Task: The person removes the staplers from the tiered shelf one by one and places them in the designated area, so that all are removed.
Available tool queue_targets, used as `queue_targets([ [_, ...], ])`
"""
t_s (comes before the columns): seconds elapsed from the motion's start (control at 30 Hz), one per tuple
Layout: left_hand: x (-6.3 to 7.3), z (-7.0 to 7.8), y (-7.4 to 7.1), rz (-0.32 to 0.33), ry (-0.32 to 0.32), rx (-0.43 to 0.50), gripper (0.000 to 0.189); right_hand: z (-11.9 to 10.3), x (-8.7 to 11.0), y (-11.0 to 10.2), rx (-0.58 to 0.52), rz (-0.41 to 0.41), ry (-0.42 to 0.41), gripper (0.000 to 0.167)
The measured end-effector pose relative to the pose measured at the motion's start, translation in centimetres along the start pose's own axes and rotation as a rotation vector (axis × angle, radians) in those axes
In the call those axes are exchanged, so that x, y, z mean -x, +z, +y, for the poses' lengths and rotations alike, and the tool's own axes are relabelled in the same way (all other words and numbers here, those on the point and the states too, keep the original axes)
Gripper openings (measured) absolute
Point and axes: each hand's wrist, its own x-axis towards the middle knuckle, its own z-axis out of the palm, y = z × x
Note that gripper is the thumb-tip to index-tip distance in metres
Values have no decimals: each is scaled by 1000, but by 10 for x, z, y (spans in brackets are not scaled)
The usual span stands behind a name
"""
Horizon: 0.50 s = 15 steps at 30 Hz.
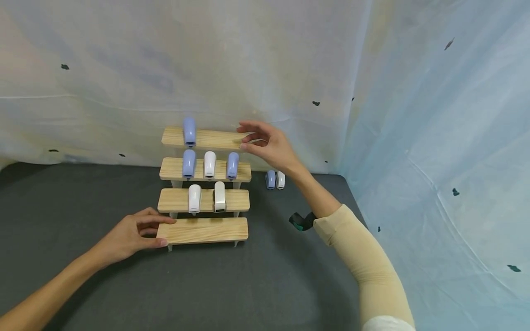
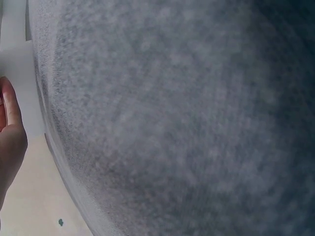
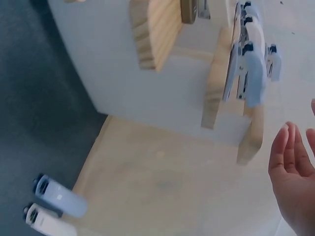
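Your left hand pinches the left end of the bottom shelf; a light, level hold should spare the staplers above a jolt. Your right hand, thumb and fingers apart, hovers near the right end of the top shelf: approach gently.

- Grey, speckled cloth, blurred, fills most of the frame, darkening toward the right edge.
- Its border curves from the upper left down to the bottom, left of centre.
- The left hand shows only in part at the left edge, a finger pointing up; what it touches is out of sight.
- A pale panel stands behind it.
- Lower left: a cream surface with a dark green spot.
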Motion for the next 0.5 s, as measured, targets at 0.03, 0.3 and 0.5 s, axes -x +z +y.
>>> queue_targets([
  [0.03, 0, 0, 0, -2, -4, 3, 45, -1, -2, 2, -4, 1, -2, 49],
  [0.3, 0, -1, 1, 4, 7, 8, 43, -5, -15, 22, 8, -7, -3, 50],
  [0.5, -1, 0, 1, 15, 24, 16, 41, -23, -24, 32, 18, -14, 22, 53],
])
